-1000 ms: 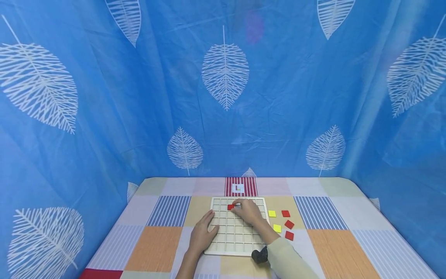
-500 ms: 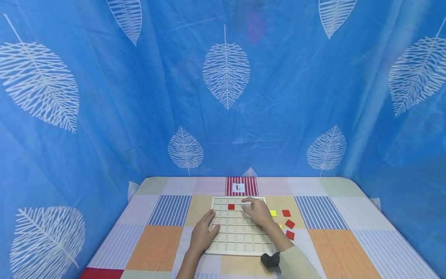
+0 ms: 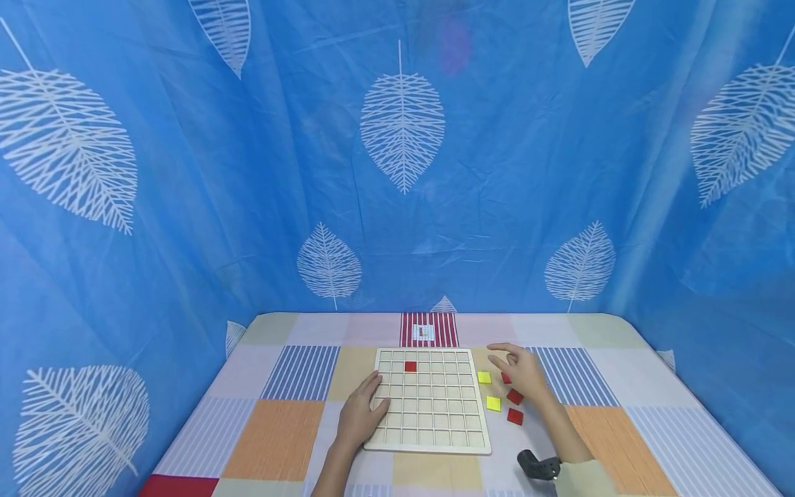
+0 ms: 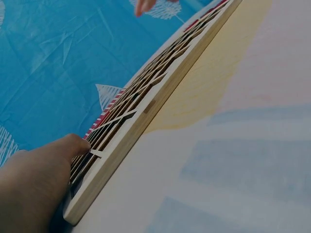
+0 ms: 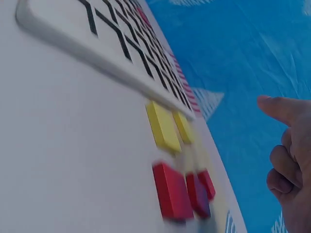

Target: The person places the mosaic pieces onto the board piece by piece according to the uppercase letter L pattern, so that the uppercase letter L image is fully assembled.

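A pale wooden grid board (image 3: 428,451) lies on the table, with one red square tile (image 3: 410,366) in a cell of an upper row. My left hand (image 3: 360,413) rests on the board's left edge, fingers spread, thumb over the grid in the left wrist view. My right hand (image 3: 524,373) hovers over the loose tiles right of the board, thumb and index finger apart, holding nothing. Beneath it lie a red tile (image 3: 506,378), partly hidden by the hand, and two more red tiles, one nearer (image 3: 515,417). Two yellow tiles (image 3: 493,404) lie closer to the board.
Behind the board, a small printed card (image 3: 424,333) with a coloured grid pattern lies on a red-striped patch of the patchwork tablecloth (image 3: 282,442). A blue curtain (image 3: 472,207) with white leaf prints surrounds the table on the sides and back.
My right hand has let go of the red tile in the board's cell and moved right, off the board, to above the loose tiles. The left hand stays in place.
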A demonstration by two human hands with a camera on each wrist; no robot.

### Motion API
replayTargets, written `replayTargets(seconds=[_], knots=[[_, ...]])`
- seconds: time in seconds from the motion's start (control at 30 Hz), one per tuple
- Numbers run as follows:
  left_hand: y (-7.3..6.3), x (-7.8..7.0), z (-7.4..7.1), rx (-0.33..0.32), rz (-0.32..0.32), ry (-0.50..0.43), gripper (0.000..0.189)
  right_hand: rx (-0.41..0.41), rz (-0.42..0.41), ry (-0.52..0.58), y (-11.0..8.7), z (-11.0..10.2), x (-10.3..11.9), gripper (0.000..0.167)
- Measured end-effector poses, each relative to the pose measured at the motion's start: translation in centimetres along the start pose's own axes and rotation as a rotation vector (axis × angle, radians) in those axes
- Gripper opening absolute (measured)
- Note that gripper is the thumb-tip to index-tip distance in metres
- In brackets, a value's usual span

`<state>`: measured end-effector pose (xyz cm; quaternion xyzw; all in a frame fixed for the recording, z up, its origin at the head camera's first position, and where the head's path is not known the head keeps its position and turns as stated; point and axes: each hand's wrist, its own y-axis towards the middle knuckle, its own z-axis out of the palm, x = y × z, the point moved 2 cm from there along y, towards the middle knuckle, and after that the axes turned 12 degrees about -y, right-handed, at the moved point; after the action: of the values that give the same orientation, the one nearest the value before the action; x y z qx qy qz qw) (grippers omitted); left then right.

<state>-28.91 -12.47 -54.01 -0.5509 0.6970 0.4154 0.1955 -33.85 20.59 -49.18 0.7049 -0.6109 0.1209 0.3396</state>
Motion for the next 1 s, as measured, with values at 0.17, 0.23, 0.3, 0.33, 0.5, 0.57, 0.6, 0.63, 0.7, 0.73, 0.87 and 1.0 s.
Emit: replayTargets(seconds=[0.17,0.23,0.3,0.33,0.5,0.57,0.6,0.63,0.7,0.73,0.87,1.0], knots=[[-0.1,0.0,0.1,-0.038,0.061,0.003,0.048,0.031,0.114,0.014,-0.8,-0.9,-3.1,0.032],[-0.2,0.0,0.1,-0.06,0.098,0.023,0.047,0.039,0.133,0.015,-1.2,-1.0,-4.1,0.034],[-0.2,0.0,0.1,-0.067,0.114,0.029,0.047,0.051,0.142,0.019,-1.5,-1.0,-4.8,0.035],[-0.3,0.0,0.1,-0.068,0.117,0.031,0.047,0.063,0.134,0.014,-1.7,-1.0,-5.2,0.036],[0.0,0.1,0.1,-0.028,0.047,0.0,0.048,0.122,0.111,-0.037,-1.9,-0.7,-6.0,0.04],[0.1,0.1,0.0,-0.013,0.017,-0.008,0.049,0.149,0.112,-0.063,-1.9,-0.6,-6.1,0.041],[0.1,0.1,0.0,-0.007,0.011,-0.004,0.049,0.159,0.106,-0.07,-1.9,-0.6,-6.1,0.042],[0.2,0.1,0.0,-0.002,0.004,0.0,0.049,0.17,0.104,-0.074,-1.9,-0.6,-6.1,0.042],[0.2,0.0,0.0,0.003,0.0,0.007,0.05,0.184,0.101,-0.083,-1.7,-0.5,-6.1,0.041],[0.3,0.0,0.0,0.003,-0.001,0.009,0.05,0.19,0.107,-0.08,-1.7,-0.5,-6.1,0.04],[0.3,0.0,0.0,-0.007,0.015,0.016,0.049,0.208,0.124,-0.077,-1.6,-0.4,-6.2,0.039],[0.1,0.0,0.1,-0.01,0.025,0.01,0.048,0.209,0.127,-0.085,-1.7,-0.2,-6.3,0.037]])
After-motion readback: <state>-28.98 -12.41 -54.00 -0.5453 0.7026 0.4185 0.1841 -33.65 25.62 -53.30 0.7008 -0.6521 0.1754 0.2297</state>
